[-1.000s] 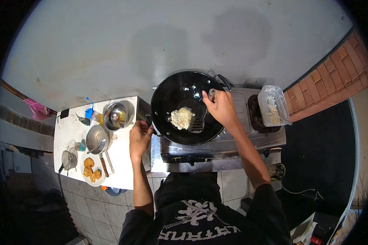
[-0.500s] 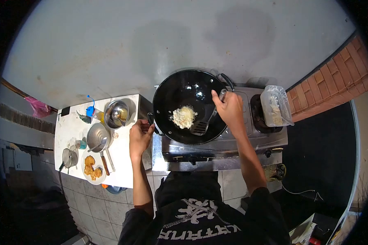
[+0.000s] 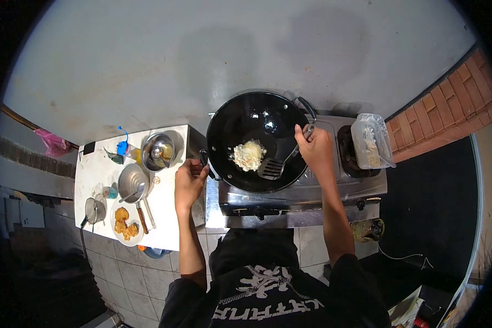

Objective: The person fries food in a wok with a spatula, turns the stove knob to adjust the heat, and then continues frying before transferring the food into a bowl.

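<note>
Your right hand (image 3: 317,150) grips the spatula (image 3: 271,168) by its handle, fingers wrapped around it. Your left hand (image 3: 189,185) has its fingers curled at the wok's (image 3: 240,120) left handle (image 3: 204,158). The batter (image 3: 248,155) lies in the wok, with the spatula's slotted blade just beside its lower right edge; I cannot tell whether they touch. The wok sits on the stove (image 3: 300,203).

Expect the batter to be soft and fragile, apt to break if prodded; it wants broad support from beneath. The spatula should feel light and stiff, best held by its handle. The wok looks heavy, its shiny inside probably slippery; hold it only by its handles.
</note>
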`<act>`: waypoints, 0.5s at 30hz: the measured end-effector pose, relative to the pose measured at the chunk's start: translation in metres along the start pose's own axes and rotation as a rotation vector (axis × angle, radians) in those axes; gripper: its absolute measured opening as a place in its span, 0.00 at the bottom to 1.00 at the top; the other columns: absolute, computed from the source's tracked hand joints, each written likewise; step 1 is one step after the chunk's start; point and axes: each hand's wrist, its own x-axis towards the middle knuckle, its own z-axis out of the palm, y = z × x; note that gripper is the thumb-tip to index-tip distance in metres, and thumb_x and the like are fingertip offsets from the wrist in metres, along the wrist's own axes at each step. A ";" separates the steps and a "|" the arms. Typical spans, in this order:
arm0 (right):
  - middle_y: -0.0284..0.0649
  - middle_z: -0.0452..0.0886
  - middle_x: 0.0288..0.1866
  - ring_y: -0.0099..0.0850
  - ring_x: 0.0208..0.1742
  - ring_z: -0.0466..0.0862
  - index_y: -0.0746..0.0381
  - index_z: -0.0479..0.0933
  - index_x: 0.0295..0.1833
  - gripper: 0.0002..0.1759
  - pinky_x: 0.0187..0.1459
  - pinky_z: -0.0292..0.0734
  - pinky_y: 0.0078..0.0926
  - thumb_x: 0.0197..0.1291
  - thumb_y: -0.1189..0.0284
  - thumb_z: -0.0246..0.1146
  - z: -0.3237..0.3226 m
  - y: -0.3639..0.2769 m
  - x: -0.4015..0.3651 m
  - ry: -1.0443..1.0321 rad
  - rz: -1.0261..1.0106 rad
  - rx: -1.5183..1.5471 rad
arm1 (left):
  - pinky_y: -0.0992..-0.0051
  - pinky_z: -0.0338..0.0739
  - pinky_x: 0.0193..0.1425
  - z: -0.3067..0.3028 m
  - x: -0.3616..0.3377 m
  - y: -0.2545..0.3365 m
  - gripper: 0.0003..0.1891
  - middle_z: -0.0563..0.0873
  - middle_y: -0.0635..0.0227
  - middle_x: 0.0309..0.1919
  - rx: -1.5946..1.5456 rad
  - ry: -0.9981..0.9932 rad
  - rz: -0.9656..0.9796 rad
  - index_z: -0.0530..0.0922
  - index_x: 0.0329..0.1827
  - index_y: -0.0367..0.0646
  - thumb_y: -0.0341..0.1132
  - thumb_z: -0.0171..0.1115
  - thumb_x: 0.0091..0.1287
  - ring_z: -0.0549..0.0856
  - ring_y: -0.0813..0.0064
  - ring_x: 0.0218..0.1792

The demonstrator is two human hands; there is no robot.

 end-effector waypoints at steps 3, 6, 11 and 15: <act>0.47 0.69 0.11 0.42 0.12 0.68 0.69 0.69 0.16 0.23 0.20 0.61 0.37 0.58 0.68 0.67 0.006 0.000 -0.001 0.011 -0.046 0.043 | 0.77 0.78 0.35 0.000 -0.001 0.001 0.12 0.85 0.59 0.26 0.003 0.000 0.000 0.77 0.40 0.27 0.29 0.68 0.62 0.84 0.77 0.27; 0.49 0.69 0.12 0.42 0.12 0.69 0.70 0.69 0.16 0.22 0.21 0.61 0.37 0.57 0.68 0.67 0.007 0.002 -0.002 -0.017 -0.015 0.079 | 0.77 0.78 0.38 -0.003 0.000 0.011 0.13 0.85 0.59 0.29 0.014 -0.037 -0.048 0.76 0.42 0.27 0.30 0.67 0.63 0.84 0.76 0.31; 0.50 0.70 0.12 0.43 0.12 0.71 0.70 0.71 0.16 0.22 0.21 0.63 0.36 0.56 0.68 0.67 0.007 0.012 -0.002 0.008 0.049 0.123 | 0.77 0.78 0.35 -0.001 0.002 0.000 0.11 0.85 0.61 0.26 -0.011 -0.014 -0.014 0.77 0.40 0.28 0.28 0.67 0.62 0.84 0.78 0.27; 0.49 0.72 0.12 0.44 0.14 0.74 0.69 0.72 0.16 0.22 0.20 0.63 0.36 0.56 0.67 0.67 0.003 -0.001 -0.010 -0.001 0.038 0.095 | 0.78 0.78 0.35 -0.001 0.001 0.002 0.11 0.85 0.62 0.26 0.005 -0.029 -0.001 0.77 0.40 0.28 0.29 0.67 0.63 0.84 0.79 0.27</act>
